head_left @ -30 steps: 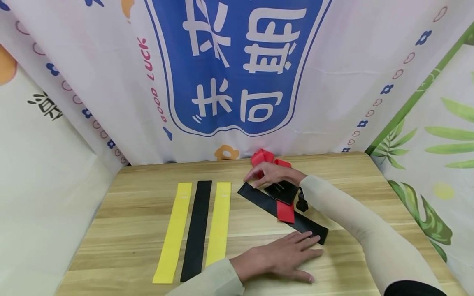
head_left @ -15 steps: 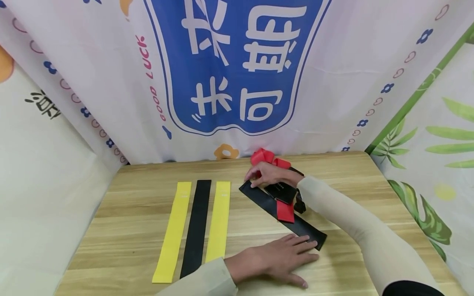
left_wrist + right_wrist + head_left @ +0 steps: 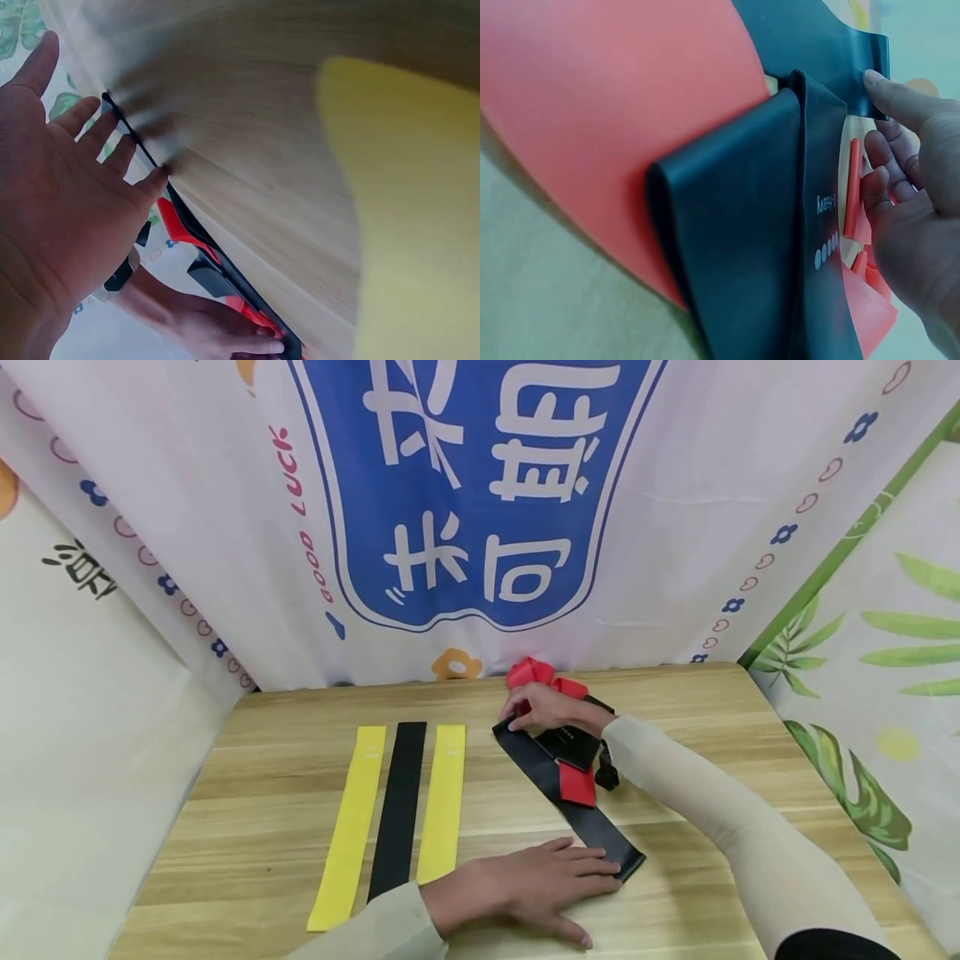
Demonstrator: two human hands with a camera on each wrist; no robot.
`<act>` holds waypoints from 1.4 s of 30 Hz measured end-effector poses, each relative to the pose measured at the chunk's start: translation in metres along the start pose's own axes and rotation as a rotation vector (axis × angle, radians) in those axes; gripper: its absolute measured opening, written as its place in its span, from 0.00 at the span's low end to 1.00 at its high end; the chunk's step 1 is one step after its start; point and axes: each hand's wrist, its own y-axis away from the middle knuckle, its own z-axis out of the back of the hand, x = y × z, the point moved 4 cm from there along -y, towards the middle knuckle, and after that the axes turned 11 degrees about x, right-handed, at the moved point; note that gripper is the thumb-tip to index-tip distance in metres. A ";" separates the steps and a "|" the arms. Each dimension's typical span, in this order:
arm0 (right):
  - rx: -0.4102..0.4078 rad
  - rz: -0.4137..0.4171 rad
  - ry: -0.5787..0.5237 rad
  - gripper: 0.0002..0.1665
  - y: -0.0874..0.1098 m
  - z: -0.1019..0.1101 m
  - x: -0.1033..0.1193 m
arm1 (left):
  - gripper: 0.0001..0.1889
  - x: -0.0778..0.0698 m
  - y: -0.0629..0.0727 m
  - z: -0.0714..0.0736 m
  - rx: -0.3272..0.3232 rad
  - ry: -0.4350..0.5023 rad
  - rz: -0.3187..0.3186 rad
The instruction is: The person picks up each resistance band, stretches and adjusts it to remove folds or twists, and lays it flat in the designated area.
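A black resistance band [image 3: 534,766] lies slantwise on the table in the head view. At its far end my right hand [image 3: 542,706] pinches the edge between thumb and fingers; the right wrist view shows the thumb [image 3: 900,97] on top of the band end. My left hand [image 3: 536,883] lies with fingers straight, fingertips touching the band's near end. Under and beside my right wrist are a folded black band [image 3: 567,747] with printed marks and a red band [image 3: 577,783], which overlaps the slanted band. More red bands [image 3: 529,672] curl up behind my right hand.
Left of the hands, a yellow band [image 3: 348,827], a black band [image 3: 398,810] and another yellow band [image 3: 442,802] lie flat side by side. My left sleeve covers the near end of the black one. A printed curtain [image 3: 660,543] hangs behind the table [image 3: 247,827].
The slanted black band has turned, its near end moving left and toward me with my left hand. Its far end shifted slightly right in my right hand's pinch.
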 end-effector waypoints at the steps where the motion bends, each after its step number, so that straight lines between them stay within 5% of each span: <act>1: -0.007 -0.009 -0.001 0.10 0.000 0.000 -0.001 | 0.40 0.001 0.002 0.000 0.001 0.010 -0.006; 13: -0.083 -0.071 -0.094 0.07 0.001 0.002 -0.004 | 0.37 0.007 0.030 -0.004 0.015 0.076 -0.047; 18: -0.101 -0.093 -0.107 0.07 0.004 0.002 -0.006 | 0.32 0.006 0.033 0.000 -0.068 0.041 -0.056; 27: -0.137 -0.119 -0.137 0.06 0.011 0.002 -0.013 | 0.25 0.007 0.018 0.010 -0.269 -0.019 0.059; 42: -0.152 -0.159 -0.206 0.07 0.013 0.003 -0.019 | 0.24 0.016 -0.004 0.012 -0.336 0.017 0.129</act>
